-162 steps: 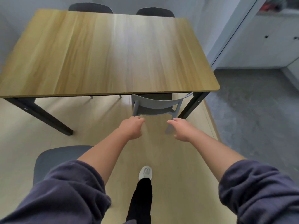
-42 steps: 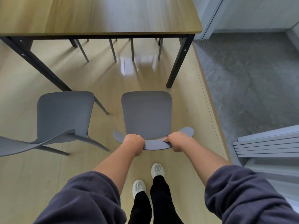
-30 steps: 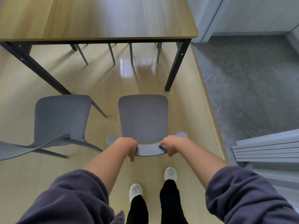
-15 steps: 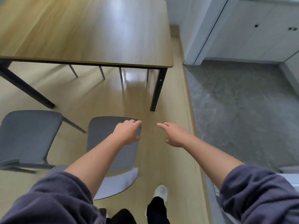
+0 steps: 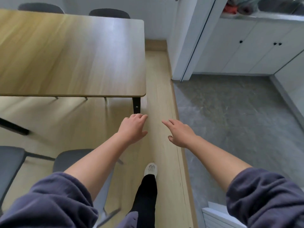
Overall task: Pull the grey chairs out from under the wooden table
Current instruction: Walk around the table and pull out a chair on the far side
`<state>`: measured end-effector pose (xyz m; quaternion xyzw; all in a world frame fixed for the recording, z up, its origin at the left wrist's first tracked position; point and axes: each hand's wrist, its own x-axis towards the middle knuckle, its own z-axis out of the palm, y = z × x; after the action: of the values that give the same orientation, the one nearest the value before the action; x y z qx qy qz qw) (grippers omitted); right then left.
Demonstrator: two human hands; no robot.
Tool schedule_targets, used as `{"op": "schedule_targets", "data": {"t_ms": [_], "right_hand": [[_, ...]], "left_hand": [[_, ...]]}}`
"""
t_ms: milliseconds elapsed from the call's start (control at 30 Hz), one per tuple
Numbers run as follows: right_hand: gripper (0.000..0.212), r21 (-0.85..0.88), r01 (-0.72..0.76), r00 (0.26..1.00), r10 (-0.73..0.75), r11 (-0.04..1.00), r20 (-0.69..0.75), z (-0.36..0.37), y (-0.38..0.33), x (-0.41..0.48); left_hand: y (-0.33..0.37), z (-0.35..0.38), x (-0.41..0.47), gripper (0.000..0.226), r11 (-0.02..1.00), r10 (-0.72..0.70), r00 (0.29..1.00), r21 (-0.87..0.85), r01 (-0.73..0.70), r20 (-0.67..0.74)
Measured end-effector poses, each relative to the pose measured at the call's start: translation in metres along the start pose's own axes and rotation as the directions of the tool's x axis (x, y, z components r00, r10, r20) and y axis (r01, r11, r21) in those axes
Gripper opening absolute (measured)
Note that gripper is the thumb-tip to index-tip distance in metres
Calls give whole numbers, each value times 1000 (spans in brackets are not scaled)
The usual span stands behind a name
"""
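Since the previous moment both hands have let go of the chair and lifted forward. Wooden table [image 5: 72,53]: two grey chairs [image 5: 70,159] stand clear of its near edge; left hand [image 5: 132,129] and right hand [image 5: 180,135], open and empty, hover near its corner leg.

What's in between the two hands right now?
Nothing is held there. Between the left hand and the right hand, the head view shows only bare wooden floor. Both hands are open and empty.
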<state>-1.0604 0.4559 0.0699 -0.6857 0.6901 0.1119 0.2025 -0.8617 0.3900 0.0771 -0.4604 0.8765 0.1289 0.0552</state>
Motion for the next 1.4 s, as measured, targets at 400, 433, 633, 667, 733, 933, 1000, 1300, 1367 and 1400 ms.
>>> {"op": "schedule_targets", "data": {"t_ms": [400,433,633,667,733,933,1000,1300,1367,1400], "right_hand": [[71,12,-37,997,38,999,-68,-139,115,167],[71,15,-39,997,40,999,-71,-146,121,176],[71,4,-19,997,19,1000,-68,-186,161,243],[72,0,-8,998,8,1000,-64,-191,167,254],[72,-14,19,999,-19,1000,-51,-200,181,283],[72,-31,114,993,-114,993,-6,-236,235,379],[72,-41,159,987,-159,986,0,-255,253,408],[71,-37,259,966,-258,965,19,-332,303,524],[71,-39,283,959,-282,958,28,-343,306,549],[71,-41,289,957,-288,957,31,-348,308,563]], "left_hand": [[-8,-69,223,66,999,49,998,-20,-49,-33],[-8,-73,236,67,998,46,998,-29,-47,-35],[-12,-89,315,66,997,-2,999,-72,-1,-43],[-14,-90,326,66,997,-11,999,-75,8,-46],[-17,-92,353,65,996,-45,998,-77,42,-48],[-22,-103,446,62,980,-176,982,-101,169,-62],[-19,-111,476,62,970,-226,972,-112,217,-65],[-32,-156,589,56,935,-342,933,-136,327,-109],[-46,-168,615,56,925,-366,922,-156,346,-123],[-54,-173,628,56,921,-374,918,-167,351,-131]]}}
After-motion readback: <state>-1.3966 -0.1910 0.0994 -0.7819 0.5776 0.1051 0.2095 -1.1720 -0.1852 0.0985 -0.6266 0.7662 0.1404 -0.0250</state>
